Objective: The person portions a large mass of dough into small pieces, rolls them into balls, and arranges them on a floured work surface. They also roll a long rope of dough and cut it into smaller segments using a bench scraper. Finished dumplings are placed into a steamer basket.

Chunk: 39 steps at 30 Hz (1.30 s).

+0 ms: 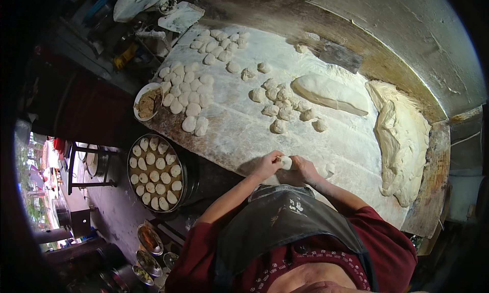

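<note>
At the near edge of the floured work table (237, 140), a small pale dough piece (285, 162) sits between my two hands. My left hand (269, 165) grips its left side with bent fingers. From the right, my right hand (304, 168) closes on the same piece; its fingertips are partly hidden. Another bit of dough (328, 170) lies just right of my right wrist. Ahead of my hands are several rough dough lumps (283, 103). Beyond them rests a long smooth dough log (330, 94), and a large slack dough mass (401, 144) spreads along the right side.
Flattened dough rounds (193, 97) crowd the table's left, with another group of dough rounds (217, 45) farther back. A bowl of brownish filling (148, 102) stands at the left edge. Below it, a round steamer tray (182, 159) holds rows of buns. Metal bowls (150, 239) sit lower left.
</note>
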Available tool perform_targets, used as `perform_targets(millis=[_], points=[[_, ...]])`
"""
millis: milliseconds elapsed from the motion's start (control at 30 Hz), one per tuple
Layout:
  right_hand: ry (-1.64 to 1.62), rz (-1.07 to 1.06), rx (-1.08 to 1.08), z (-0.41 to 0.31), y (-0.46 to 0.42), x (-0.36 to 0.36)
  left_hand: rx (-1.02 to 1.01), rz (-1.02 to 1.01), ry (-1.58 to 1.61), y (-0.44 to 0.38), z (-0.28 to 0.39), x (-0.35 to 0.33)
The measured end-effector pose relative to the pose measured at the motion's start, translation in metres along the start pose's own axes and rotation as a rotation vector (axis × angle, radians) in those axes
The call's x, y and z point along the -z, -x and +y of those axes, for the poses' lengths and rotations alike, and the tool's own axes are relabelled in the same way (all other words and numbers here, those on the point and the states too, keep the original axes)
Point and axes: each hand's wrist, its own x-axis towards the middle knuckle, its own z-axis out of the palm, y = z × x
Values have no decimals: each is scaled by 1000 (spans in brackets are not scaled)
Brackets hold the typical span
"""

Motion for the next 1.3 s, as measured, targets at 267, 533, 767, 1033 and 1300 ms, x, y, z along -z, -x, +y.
perform_targets(millis=[267, 533, 767, 1033, 1300], points=[[216, -46, 6, 4, -12, -19, -153, 32, -1105, -1, 29, -19], [319, -74, -19, -2, -2, -10, -123, -176, -870, 20, 89, -21], [233, -170, -201, 28, -5, -17, -655, 196, -456, -22, 53, -3], [-141, 134, 121, -26, -6, 2, 14, -138, 91, -3, 4, -10], [84, 9, -23, 15, -3, -28, -511, 152, -1053, 24, 49, -17]])
